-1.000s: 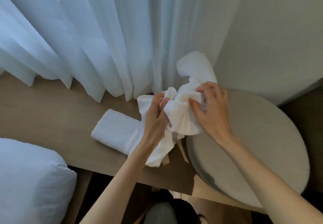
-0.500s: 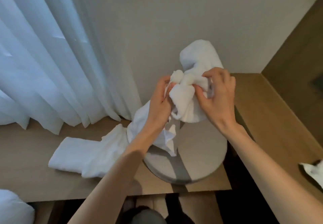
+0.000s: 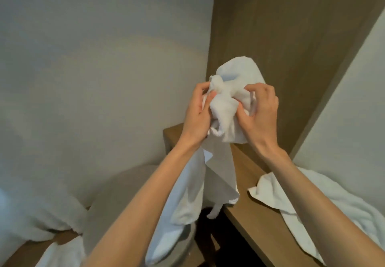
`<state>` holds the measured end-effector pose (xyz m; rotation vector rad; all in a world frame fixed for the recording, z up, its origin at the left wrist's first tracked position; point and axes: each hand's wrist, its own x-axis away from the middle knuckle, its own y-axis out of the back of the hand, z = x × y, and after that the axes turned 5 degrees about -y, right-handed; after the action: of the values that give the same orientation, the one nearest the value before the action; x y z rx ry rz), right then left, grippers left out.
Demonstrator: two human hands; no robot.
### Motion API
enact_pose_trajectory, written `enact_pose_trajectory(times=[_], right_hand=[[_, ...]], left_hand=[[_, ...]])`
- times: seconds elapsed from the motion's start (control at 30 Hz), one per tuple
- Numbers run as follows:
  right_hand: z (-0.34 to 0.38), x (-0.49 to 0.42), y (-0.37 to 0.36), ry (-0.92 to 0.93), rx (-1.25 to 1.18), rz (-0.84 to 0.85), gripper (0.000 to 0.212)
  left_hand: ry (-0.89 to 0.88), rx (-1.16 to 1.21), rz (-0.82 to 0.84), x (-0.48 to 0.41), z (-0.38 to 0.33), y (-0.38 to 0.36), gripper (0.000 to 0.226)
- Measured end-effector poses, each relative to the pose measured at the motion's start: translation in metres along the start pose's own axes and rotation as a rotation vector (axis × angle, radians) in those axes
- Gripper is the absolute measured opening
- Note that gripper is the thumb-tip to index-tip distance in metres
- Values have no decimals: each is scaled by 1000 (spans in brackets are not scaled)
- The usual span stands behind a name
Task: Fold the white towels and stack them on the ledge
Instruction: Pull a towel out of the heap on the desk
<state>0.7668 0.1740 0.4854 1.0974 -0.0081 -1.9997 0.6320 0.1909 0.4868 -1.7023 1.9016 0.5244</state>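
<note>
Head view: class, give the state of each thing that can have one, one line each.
Held towel: bunched, unfolded, tail hanging.
Left hand: grips it.
Right hand: grips it.
Second towel: unfolded, lying on the wooden ledge.

I noted the bunched white terry-cloth towel looked soft and matt; the brown wooden ledge looked smooth, faintly grained.

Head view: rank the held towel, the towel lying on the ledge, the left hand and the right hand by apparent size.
Largest: held towel, bunched up top and hanging down.
Next: ledge towel, partly hidden by a forearm and cut off by the frame, so unsure.
Smallest: left hand and right hand, which look alike.
</note>
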Motion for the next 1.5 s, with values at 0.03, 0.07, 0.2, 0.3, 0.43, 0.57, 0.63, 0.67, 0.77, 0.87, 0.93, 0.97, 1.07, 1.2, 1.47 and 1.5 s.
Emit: enact_pose_trajectory(times=[0.03, 0.07, 0.2, 0.3, 0.43, 0.57, 0.63, 0.67, 0.77, 0.87, 0.93, 0.97, 1.07, 1.2, 1.47, 1.5], right_hand=[[-6, -8, 14, -15, 22, -41, 33], [-10, -15, 29, -26, 48, -84, 33], [-26, -37, 89, -63, 184, -252, 33], [-40, -42, 132, -112, 289, -397, 29], [-71, -24, 179, -217, 440, -524, 26], [-118, 14, 211, -372, 532, -548, 24], [-148, 36, 222, -477, 559, -518, 26], [-164, 47, 227, -537, 568, -499, 28], [-212, 81, 233, -712, 578, -407, 32], [-258, 109, 236, -885, 563, -225, 38], [-286, 124, 238, -944, 535, -73, 42], [-297, 131, 239, -959, 520, -3, 43], [-325, 148, 241, -976, 501, 176, 45], [-345, 155, 249, -1005, 575, 373, 49], [-281, 131, 245, -662, 617, -2, 36], [-270, 126, 238, -606, 604, -2, 34]], left_hand=[[-18, 32, 43, -8, -2, -16, 14], [-36, 61, 87, -17, -3, -33, 16], [-93, 170, 246, -42, -11, -98, 18], [-94, 235, 374, -52, -15, -148, 14], [-37, 302, 548, -42, -8, -213, 10], [112, 349, 676, -9, 20, -274, 14], [192, 323, 732, 13, 41, -302, 15], [227, 307, 760, 23, 52, -315, 16], [289, 249, 850, 51, 89, -352, 13], [291, 144, 928, 75, 128, -383, 10], [258, 49, 997, 90, 156, -400, 19], [239, -14, 1034, 97, 169, -406, 27], [256, -187, 1145, 118, 198, -416, 39], [223, -315, 1222, 126, 213, -420, 42], [372, -58, 1065, 110, 187, -353, 37], [370, -71, 1009, 111, 188, -335, 32]])
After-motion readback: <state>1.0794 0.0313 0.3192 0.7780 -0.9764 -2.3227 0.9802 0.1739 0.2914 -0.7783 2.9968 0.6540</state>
